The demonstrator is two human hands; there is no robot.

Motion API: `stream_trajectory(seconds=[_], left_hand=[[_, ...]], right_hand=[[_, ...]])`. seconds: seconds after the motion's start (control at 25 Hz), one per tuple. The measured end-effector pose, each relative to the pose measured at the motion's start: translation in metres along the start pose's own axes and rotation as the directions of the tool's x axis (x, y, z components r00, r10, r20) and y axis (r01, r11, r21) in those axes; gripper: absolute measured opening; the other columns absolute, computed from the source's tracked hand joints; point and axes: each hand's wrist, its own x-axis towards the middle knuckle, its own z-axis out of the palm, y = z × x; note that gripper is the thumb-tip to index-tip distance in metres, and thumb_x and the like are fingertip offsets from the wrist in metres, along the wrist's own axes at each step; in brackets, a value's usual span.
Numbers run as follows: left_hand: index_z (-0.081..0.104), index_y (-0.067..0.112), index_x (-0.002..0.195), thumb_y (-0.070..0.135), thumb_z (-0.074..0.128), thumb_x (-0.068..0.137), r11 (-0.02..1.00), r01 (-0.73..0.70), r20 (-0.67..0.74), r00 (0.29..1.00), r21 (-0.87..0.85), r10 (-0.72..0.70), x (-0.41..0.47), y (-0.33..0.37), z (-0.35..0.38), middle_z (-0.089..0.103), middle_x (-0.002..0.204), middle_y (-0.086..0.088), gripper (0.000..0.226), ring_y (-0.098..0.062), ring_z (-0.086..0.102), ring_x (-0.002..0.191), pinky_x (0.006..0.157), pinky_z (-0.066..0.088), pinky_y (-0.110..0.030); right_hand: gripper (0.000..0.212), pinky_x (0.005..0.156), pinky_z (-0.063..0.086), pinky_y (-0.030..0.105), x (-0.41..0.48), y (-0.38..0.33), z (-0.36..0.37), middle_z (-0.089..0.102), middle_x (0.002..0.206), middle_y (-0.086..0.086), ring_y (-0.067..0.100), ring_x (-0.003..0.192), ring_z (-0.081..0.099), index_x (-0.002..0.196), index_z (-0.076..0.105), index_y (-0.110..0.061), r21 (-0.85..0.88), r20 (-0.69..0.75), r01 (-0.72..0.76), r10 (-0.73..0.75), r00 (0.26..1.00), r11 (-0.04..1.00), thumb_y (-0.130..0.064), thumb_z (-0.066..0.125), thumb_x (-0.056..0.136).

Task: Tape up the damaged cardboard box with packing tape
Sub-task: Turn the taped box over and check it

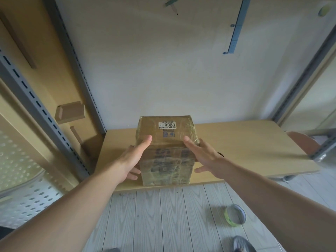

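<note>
Head: straight fingers [189,141] (both) on box [165,150]

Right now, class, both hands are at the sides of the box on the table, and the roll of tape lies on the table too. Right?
No. The head view shows the roll of tape on the floor, not on the table. The left hand and right hand are indeed at the sides of the box.

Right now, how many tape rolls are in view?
1: the roll lies on the floor by the shoe, not on the table. A greenish round thing high on the wall could be another.
</note>
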Motion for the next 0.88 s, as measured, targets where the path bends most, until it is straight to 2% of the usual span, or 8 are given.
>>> stream_trajectory(seconds=[0.08, 0.2, 0.32, 0.44, 0.6, 0.72, 0.8, 0.88], left_hand=[[0.040, 0.032, 0.144, 0.095, 0.050, 0.061, 0.996, -0.093, 0.010, 0.996, -0.017, 0.093, 0.006, -0.006, 0.002, 0.050, 0.134, 0.003, 0.105, -0.028, 0.055, 0.115, 0.102, 0.049, -0.052], [0.052, 0.036, 0.135, 0.102, 0.053, 0.052, 0.968, -0.241, -0.028, 0.970, 0.071, 0.243, 0.017, -0.016, 0.003, 0.065, 0.126, 0.011, 0.107, -0.019, 0.059, 0.118, 0.103, 0.050, -0.048], [0.064, 0.031, 0.125, 0.091, 0.061, 0.062, 0.913, -0.289, -0.065, 0.945, 0.288, 0.319, 0.024, -0.024, 0.004, 0.069, 0.083, 0.015, 0.087, -0.011, 0.064, 0.086, 0.074, 0.052, -0.025], [0.068, 0.022, 0.116, 0.073, 0.071, 0.065, 0.899, -0.312, -0.165, 0.913, 0.306, 0.373, 0.026, -0.024, 0.006, 0.063, 0.071, 0.017, 0.072, -0.009, 0.061, 0.073, 0.058, 0.041, -0.017], [0.069, 0.028, 0.112, 0.069, 0.075, 0.059, 0.878, -0.384, -0.150, 0.887, 0.285, 0.437, 0.020, -0.013, 0.008, 0.070, 0.079, 0.017, 0.068, -0.003, 0.064, 0.073, 0.059, 0.046, -0.018], [0.070, 0.036, 0.113, 0.078, 0.074, 0.058, 0.833, -0.442, -0.184, 0.836, 0.334, 0.517, 0.012, 0.002, -0.001, 0.077, 0.077, 0.010, 0.069, -0.003, 0.069, 0.068, 0.066, 0.056, -0.026], [0.069, 0.034, 0.125, 0.080, 0.075, 0.060, 0.792, -0.504, -0.194, 0.787, 0.345, 0.586, 0.006, 0.007, -0.006, 0.078, 0.085, 0.016, 0.080, 0.005, 0.069, 0.080, 0.079, 0.056, -0.024], [0.057, 0.035, 0.141, 0.075, 0.079, 0.063, 0.766, -0.571, -0.175, 0.756, 0.296, 0.631, 0.002, 0.009, -0.002, 0.071, 0.119, 0.020, 0.090, 0.004, 0.064, 0.107, 0.100, 0.051, -0.031]], right_hand=[[0.090, 0.076, 0.058, 0.039, -0.001, 0.008, 0.000, 0.056, 0.131, 0.003, 0.019, 0.105, 0.058, 0.150, 0.025, -0.023, -0.215, -0.004, 0.103, -0.107, 0.994, 0.971, -0.074, 0.056, 0.082], [0.052, 0.061, 0.046, 0.025, 0.003, 0.021, 0.002, 0.068, 0.111, -0.002, 0.010, 0.081, 0.060, 0.123, 0.042, -0.028, -0.440, -0.084, 0.208, -0.271, 0.959, 0.874, -0.060, 0.062, 0.088], [0.038, 0.054, 0.042, 0.026, 0.003, 0.017, 0.001, 0.065, 0.098, -0.001, 0.013, 0.074, 0.059, 0.113, 0.044, -0.026, -0.465, -0.108, 0.193, -0.272, 0.956, 0.864, -0.050, 0.064, 0.092], [0.041, 0.062, 0.051, 0.033, 0.006, 0.015, -0.002, 0.066, 0.097, -0.004, 0.018, 0.082, 0.063, 0.117, 0.053, -0.025, -0.480, -0.136, 0.180, -0.276, 0.951, 0.858, -0.046, 0.072, 0.087], [0.038, 0.075, 0.057, 0.039, 0.009, 0.017, -0.012, 0.070, 0.094, -0.006, 0.017, 0.085, 0.066, 0.107, 0.063, -0.024, -0.468, -0.155, 0.189, -0.291, 0.944, 0.863, -0.048, 0.078, 0.080], [0.034, 0.069, 0.059, 0.039, -0.001, 0.006, -0.028, 0.071, 0.087, -0.003, 0.018, 0.077, 0.068, 0.099, 0.063, -0.025, -0.484, -0.229, 0.207, -0.351, 0.908, 0.850, -0.051, 0.074, 0.082], [0.032, 0.065, 0.059, 0.039, -0.013, -0.005, -0.039, 0.073, 0.077, -0.004, 0.017, 0.070, 0.070, 0.095, 0.066, -0.024, -0.467, -0.313, 0.246, -0.418, 0.853, 0.850, -0.054, 0.070, 0.084], [0.037, 0.065, 0.059, 0.037, -0.025, -0.014, -0.044, 0.073, 0.067, -0.003, 0.014, 0.065, 0.071, 0.098, 0.070, -0.024, -0.402, -0.413, 0.275, -0.441, 0.797, 0.873, -0.058, 0.065, 0.085]])
